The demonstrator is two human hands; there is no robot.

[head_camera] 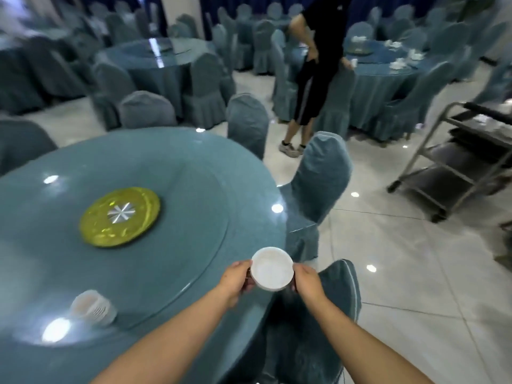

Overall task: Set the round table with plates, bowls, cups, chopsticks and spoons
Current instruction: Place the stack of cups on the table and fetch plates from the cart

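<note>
While both bare forearms reach forward from the bottom of the view, the left hand (238, 278) and the right hand (307, 279) grip opposite sides of a stack of small round white plates (272, 271), fingers curled against its rim; the stack is held at the right edge of the round table covered in glossy blue-grey cloth (194, 314), and whether its base touches the cloth cannot be told. Just beyond that edge, beneath the right forearm, stands a blue fabric-covered chair (340, 286), with a second covered chair (321, 184) farther along the rim. A blurred stack of white ribbed dishes (92, 304) rests near the table's near-left edge. At the table's centre lies a round yellow-gold disc with a silver star-shaped hub (119, 216), set within a large circular glass turntable (194, 212). Beyond the far edge a person in black clothing (318, 67) stands between other covered tables, and a grey metal service trolley (460, 159) occupies the tiled floor (415, 273) at right.
</note>
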